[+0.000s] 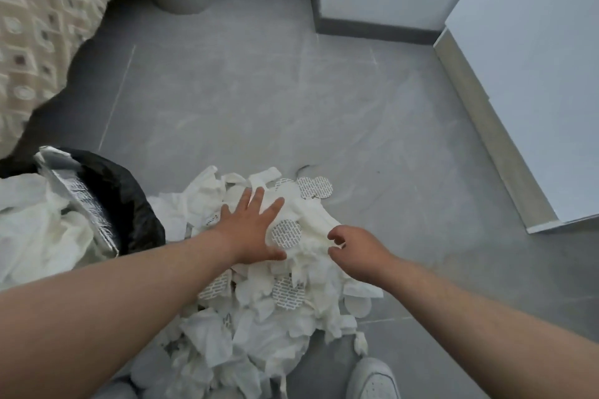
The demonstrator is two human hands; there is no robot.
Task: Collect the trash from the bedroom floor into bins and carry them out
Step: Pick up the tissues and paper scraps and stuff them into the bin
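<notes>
The pile of torn white paper (259,317) lies on the grey floor (259,100), low in view, with the black-lined bin (129,204) touching it at 9 o'clock and already stuffed. The left hand (252,227) presses flat on the heap, fingers spread; the right hand (356,253) curls at its 3 o'clock edge — whether it has paper pinched, I cannot tell. A loose scoop would likely shed scraps and the round printed discs (287,232) — light pieces slip out.
</notes>
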